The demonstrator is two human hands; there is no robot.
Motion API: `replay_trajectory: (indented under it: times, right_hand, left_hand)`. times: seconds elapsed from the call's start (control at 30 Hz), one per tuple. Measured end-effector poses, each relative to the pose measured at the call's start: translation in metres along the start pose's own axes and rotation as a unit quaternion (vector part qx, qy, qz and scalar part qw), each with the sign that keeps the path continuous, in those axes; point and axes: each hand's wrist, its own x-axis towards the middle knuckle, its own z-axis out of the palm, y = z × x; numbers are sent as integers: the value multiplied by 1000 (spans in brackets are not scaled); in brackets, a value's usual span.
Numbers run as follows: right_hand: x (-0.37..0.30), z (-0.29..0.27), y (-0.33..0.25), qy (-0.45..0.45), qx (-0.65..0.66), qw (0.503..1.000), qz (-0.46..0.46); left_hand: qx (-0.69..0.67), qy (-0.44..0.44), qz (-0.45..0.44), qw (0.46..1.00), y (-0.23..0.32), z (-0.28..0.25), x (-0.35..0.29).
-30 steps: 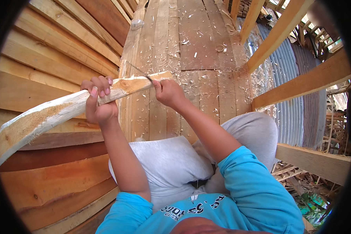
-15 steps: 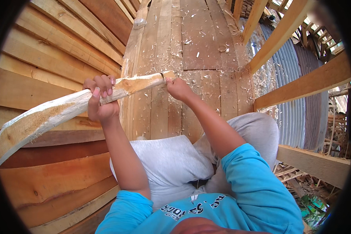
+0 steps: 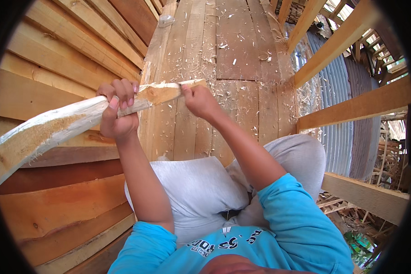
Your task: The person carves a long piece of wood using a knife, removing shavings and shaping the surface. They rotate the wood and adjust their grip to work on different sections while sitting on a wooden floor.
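Observation:
A long, curved piece of pale wood (image 3: 46, 123), stripped white with tan cut faces, slants across from the lower left to its narrower squared end. My left hand (image 3: 119, 107) is closed around its middle, thumb toward me and fingers over the far side. Near the narrow end, my right hand (image 3: 198, 99) is closed on a thin dark blade (image 3: 180, 86), which lies across the upper edge of the wood. Most of this tool is hidden in my fist, so its handle does not show. A thin raised shaving (image 3: 162, 84) sits along the wood beside the blade.
Wood shavings (image 3: 221, 45) litter the plank floor (image 3: 192, 132). A plank wall (image 3: 55, 68) rises close on the left. On the right stand timber rails (image 3: 351, 107), with corrugated metal sheets (image 3: 338, 91) beyond them. A small clear container (image 3: 166, 20) sits at the far left of the floor.
My right hand and the blade have slid left along the wood toward my left hand, and a shaving has lifted. My left hand keeps its grip.

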Motion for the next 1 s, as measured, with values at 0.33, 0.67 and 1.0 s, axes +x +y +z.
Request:
replay_trajectory:
  times: [0.33, 0.67, 1.0]
  right_hand:
    - [12, -10, 44, 22, -58, 998, 19]
    - [24, -26, 69, -8, -64, 996, 62]
    - [30, -13, 69, 27, -95, 993, 68]
  left_hand:
    - [-2, -16, -1, 1000, -1, 4, 0]
    - [-11, -50, -11, 999, -2, 5, 2]
    - [-14, -59, -14, 998, 0, 1, 3]
